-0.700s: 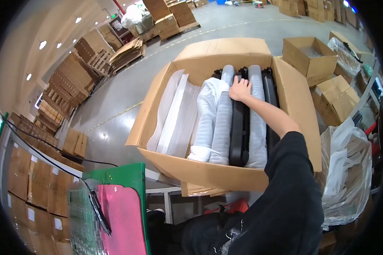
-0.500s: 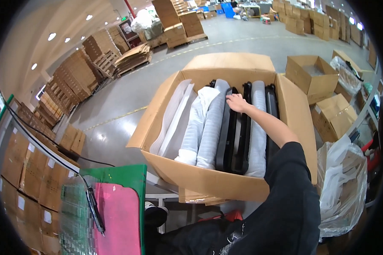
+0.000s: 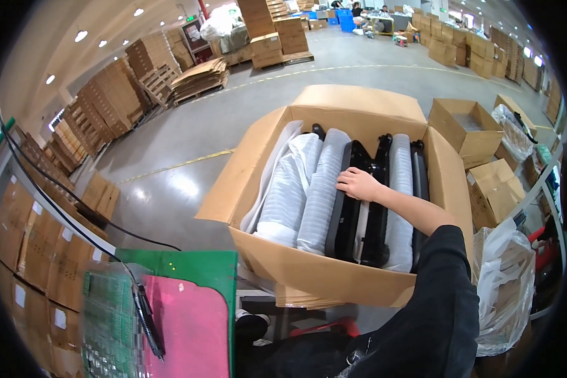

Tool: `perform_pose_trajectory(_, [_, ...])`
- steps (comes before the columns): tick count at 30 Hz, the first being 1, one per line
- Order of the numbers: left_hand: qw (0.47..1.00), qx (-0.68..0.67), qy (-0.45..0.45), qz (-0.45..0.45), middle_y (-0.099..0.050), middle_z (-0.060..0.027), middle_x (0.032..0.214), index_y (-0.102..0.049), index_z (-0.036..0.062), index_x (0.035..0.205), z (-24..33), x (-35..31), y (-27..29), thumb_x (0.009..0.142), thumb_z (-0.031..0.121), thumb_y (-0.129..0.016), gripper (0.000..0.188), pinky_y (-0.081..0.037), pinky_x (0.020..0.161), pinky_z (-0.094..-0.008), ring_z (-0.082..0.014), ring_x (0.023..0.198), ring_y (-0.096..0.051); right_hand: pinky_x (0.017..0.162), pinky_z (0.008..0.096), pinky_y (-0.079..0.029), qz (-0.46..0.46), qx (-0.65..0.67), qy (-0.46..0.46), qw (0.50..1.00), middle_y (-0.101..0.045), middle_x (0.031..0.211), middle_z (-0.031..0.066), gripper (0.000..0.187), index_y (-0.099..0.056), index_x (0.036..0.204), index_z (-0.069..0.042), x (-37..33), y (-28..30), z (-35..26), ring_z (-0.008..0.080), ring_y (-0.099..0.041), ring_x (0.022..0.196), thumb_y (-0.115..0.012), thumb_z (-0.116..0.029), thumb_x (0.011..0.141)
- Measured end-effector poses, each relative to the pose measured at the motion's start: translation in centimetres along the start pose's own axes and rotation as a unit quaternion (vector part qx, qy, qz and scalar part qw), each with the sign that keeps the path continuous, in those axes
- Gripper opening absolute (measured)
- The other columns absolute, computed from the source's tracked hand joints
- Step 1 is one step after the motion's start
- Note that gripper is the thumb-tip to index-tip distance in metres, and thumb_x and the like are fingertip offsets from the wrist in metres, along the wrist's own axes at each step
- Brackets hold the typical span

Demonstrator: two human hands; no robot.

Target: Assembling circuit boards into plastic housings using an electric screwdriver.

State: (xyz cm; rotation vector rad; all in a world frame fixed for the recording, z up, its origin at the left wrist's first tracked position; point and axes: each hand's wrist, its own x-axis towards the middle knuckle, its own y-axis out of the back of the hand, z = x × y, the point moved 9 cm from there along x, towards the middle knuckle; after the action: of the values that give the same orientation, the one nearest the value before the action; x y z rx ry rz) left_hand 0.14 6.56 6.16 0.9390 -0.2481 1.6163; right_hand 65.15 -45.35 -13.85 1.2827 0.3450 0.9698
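Fingers of the right hand (image 3: 359,184) bent over the upper part of a long, glossy black plastic piece (image 3: 342,233) with rounded ends; thumb hidden, so can't tell if it's pinching or just resting. Left hand out of view. That piece stands on edge, leaning a bit, mid-carton. Just beside it at 3 o'clock, across a narrow gap: second long black plastic piece (image 3: 378,233), bare too. Past that, a white foam-wrapped roll (image 3: 400,201), then a slim dark piece (image 3: 419,170) against the wall. At 9 o'clock from the hand: ribbed white foam roll (image 3: 321,208), bulky white foam bundle (image 3: 286,195), wavy loose foam sheet (image 3: 268,183) along the wall. All inside a large brown cardboard carton (image 3: 321,271), flaps up. Progress, judged from the layout: carton looks mostly full, rows in place; the two middle black pieces are unwrapped and unevenly spaced, flaps not yet folded. Outside, 8 o'clock: green board (image 3: 183,264) with pink pad (image 3: 195,327) and black pen-shaped tool (image 3: 147,321). At 4 o'clock, clear plastic bag (image 3: 504,290).
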Motion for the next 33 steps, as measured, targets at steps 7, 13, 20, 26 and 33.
perform_pose_trajectory(7, [0.994, 0.029, 0.05, -0.093, -0.052, -0.0194, 0.128, -0.06, 0.0034, 0.124, -0.3, 2.0, -4.1, 0.093, 0.025, -0.056, 0.038, -0.043, 0.094, -0.0426, -0.0333, 0.111, -0.053, 0.092, 0.0388, -0.05, 0.114, 0.014, 0.031, 0.993, -0.067, 0.107, 0.0062, 0.024, -0.065, 0.101, -0.009, 5.0, 3.5, 1.6, 0.0234, -0.064, 0.104, -0.06, -0.014, 0.078])
perform_pose_trajectory(13, [0.98, -0.067, 0.145, -0.121, -0.062, -0.0155, 0.101, -0.064, 0.0011, 0.111, -6.7, 2.0, -5.5, 0.096, 0.013, -0.053, 0.023, -0.046, 0.084, -0.0347, -0.027, 0.092, -0.058, 0.095, 0.0394, -0.047, 0.286, -0.007, 0.019, 0.958, -0.063, 0.107, 0.0145, 0.03, -0.06, 0.108, -0.003, 13.3, 22.9, 4.0, 0.0337, -0.06, 0.106, -0.059, -0.003, 0.077])
perform_pose_trajectory(20, [0.93, -0.145, -0.041, -0.335, -0.066, -0.0125, 0.09, -0.066, -0.0027, 0.101, 0.5, 0.2, -9.6, 0.085, -0.001, -0.056, 0.018, -0.049, 0.079, -0.0337, -0.0239, 0.085, -0.062, 0.078, 0.0393, -0.047, 0.295, -0.107, 0.283, 0.906, -0.055, 0.084, 0.0112, 0.019, -0.054, 0.09, -0.001, 23.8, 34.8, -11.9, 0.0292, -0.057, 0.082, -0.056, -0.013, 0.076])
perform_pose_trajectory(26, [0.915, -0.167, -0.123, -0.345, -0.065, -0.0143, 0.094, -0.065, -0.0002, 0.107, 3.1, -0.4, -9.2, 0.083, 0.001, -0.058, 0.025, -0.048, 0.084, -0.0372, -0.0281, 0.092, -0.06, 0.041, 0.0298, -0.043, 0.194, 0.116, 0.373, 0.9, -0.051, 0.063, 0.0047, 0.013, -0.056, 0.09, 0.0, 27.3, 37.0, -25.7, 0.0163, -0.054, 0.045, -0.056, -0.01, 0.083])
perform_pose_trajectory(33, [0.934, -0.034, -0.139, -0.328, -0.049, -0.0217, 0.131, -0.044, -0.0002, 0.135, 3.2, 0.1, -10.4, 0.087, 0.02, -0.067, 0.057, -0.04, 0.102, -0.0445, -0.0394, 0.121, -0.047, 0.04, 0.0378, -0.042, 0.182, 0.149, 0.551, 0.8, -0.051, 0.055, 0.0038, 0.039, -0.044, 0.071, -0.011, 25.2, 28.7, -45.3, 0.0257, -0.056, 0.046, -0.068, -0.036, 0.086])
